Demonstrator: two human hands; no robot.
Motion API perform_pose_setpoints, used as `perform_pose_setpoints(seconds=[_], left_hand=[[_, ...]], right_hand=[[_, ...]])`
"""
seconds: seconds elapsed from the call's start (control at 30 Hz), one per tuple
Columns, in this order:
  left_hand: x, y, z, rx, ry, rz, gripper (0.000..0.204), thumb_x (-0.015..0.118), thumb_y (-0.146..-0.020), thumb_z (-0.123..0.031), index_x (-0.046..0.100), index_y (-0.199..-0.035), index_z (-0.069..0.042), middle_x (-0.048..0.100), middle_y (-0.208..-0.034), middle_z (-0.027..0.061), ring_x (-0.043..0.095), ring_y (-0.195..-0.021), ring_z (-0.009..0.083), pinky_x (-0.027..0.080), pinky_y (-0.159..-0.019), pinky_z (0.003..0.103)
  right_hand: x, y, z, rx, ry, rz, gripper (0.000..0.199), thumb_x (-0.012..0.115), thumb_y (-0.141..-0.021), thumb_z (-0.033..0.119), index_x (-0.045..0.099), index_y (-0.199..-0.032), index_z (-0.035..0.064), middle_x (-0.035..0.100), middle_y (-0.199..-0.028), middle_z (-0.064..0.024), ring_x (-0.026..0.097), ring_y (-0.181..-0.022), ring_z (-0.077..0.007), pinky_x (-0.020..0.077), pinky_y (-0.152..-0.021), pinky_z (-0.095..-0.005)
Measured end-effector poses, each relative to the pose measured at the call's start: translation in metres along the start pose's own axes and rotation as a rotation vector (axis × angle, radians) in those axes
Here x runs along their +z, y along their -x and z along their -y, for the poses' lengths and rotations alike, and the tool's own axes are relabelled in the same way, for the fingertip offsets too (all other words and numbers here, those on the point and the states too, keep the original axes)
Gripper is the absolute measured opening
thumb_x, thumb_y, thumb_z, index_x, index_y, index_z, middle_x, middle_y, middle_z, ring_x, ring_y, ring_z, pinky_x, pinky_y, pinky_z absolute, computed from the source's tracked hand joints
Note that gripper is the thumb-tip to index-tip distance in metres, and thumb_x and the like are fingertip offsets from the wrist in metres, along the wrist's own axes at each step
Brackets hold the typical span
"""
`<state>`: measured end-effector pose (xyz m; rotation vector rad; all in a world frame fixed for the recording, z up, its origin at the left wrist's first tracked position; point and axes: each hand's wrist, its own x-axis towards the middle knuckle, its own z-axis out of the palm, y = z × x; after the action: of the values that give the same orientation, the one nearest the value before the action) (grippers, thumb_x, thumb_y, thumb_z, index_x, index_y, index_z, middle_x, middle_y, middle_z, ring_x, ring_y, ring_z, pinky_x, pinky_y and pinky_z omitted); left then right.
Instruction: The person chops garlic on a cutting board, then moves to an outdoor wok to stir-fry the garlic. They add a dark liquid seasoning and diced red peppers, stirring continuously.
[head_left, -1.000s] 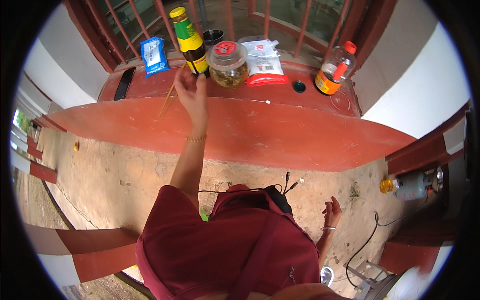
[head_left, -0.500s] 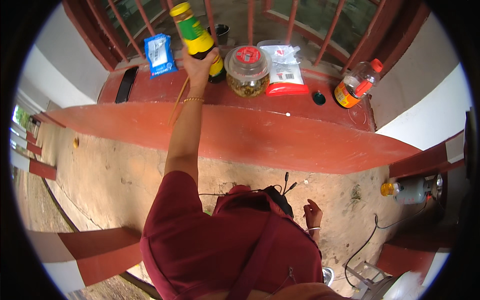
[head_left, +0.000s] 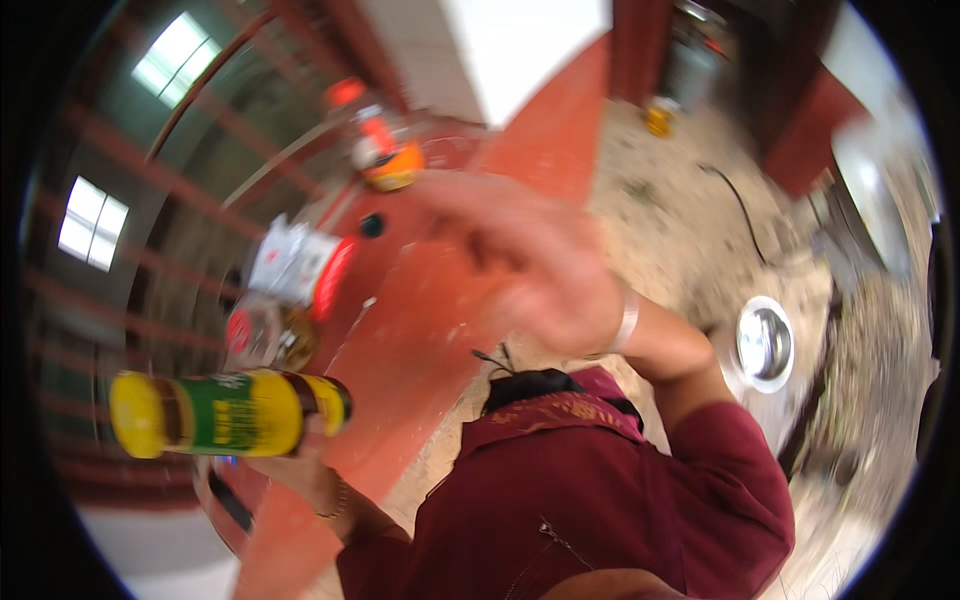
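Note:
A bottle with a yellow cap and a green-and-yellow label [head_left: 235,413] lies nearly level in my left hand [head_left: 305,458], whose fingers wrap round its lower end. My right hand [head_left: 545,265] is raised over the red ledge [head_left: 400,320], smeared by motion. Its fingers look stretched toward the far left, with the thumb apart and nothing visible in them. Beyond those fingertips stands a red-capped bottle with an orange label [head_left: 385,160]. A small dark green cap [head_left: 372,225], a white-and-red bag [head_left: 300,265] and a clear red-lidded jar [head_left: 270,333] rest along the ledge.
A dark phone [head_left: 230,500] lies at the ledge's near left end. Red window bars [head_left: 150,250] line its left side. On the right are a metal bowl [head_left: 765,345], a large shiny pan [head_left: 868,190], a black cable [head_left: 745,205] and a yellow container [head_left: 658,118].
My view has swung to the right. The left hand has lifted the yellow-capped bottle off the ledge and tipped it sideways. My right hand has come up from beside my body over the ledge.

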<state>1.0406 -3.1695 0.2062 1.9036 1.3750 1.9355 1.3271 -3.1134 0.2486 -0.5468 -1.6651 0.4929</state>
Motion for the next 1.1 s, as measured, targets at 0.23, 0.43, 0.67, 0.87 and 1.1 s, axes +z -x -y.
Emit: perform_pose_setpoints(seconds=[0.23,0.43,0.67,0.87,1.1], left_hand=[[0.177,0.075,-0.012,-0.307,0.358,0.391,0.066,0.080,-0.054,-0.018,0.049,-0.107,0.003,0.056,-0.094,0.0108,0.058,-0.082,0.0215,0.047,-0.075,0.034],[0.236,0.086,-0.028,-0.118,0.447,0.629,0.069,0.079,-0.050,-0.018,0.049,-0.110,-0.001,0.057,-0.094,0.0113,0.058,-0.086,0.0209,0.046,-0.077,0.032],[0.256,0.101,-0.032,-0.386,0.766,0.911,0.077,0.078,-0.049,-0.020,0.045,-0.116,-0.002,0.056,-0.102,0.0083,0.055,-0.092,0.0165,0.044,-0.082,0.031],[0.232,0.092,-0.001,-0.562,0.986,1.004,0.083,0.078,-0.051,-0.029,0.041,-0.119,0.000,0.054,-0.105,0.0073,0.051,-0.098,0.0160,0.040,-0.086,0.031],[0.178,0.130,0.031,-0.718,0.651,0.616,0.079,0.081,-0.049,-0.015,0.043,-0.118,-0.002,0.056,-0.103,0.0070,0.052,-0.097,0.0147,0.040,-0.087,0.030]], right_hand=[[-0.063,0.015,0.030,-0.102,0.833,0.078,0.053,0.058,-0.069,0.060,0.052,-0.076,0.0080,0.042,-0.060,-0.0054,0.049,-0.044,-0.0209,0.0379,-0.038,-0.0319],[-0.120,0.022,-0.014,-0.327,0.848,0.194,0.028,0.060,-0.071,0.024,0.042,-0.055,0.0100,0.040,-0.046,-0.0041,0.045,-0.036,-0.0207,0.0360,-0.036,-0.0323],[-0.141,-0.015,-0.028,-0.510,0.538,0.707,0.019,0.056,-0.066,0.016,0.043,-0.056,0.0087,0.042,-0.050,-0.0053,0.045,-0.042,-0.0205,0.0347,-0.040,-0.0324],[-0.110,-0.072,-0.054,0.005,0.021,0.276,0.040,0.030,-0.091,0.033,0.053,-0.083,0.0007,0.047,-0.058,-0.0030,0.043,-0.049,-0.0108,0.0369,-0.046,-0.0247],[-0.040,-0.058,-0.283,0.575,0.399,0.346,0.054,0.040,-0.088,0.050,0.058,-0.079,0.0003,0.057,-0.062,-0.0138,0.055,-0.057,-0.0240,0.0445,-0.056,-0.0356]])
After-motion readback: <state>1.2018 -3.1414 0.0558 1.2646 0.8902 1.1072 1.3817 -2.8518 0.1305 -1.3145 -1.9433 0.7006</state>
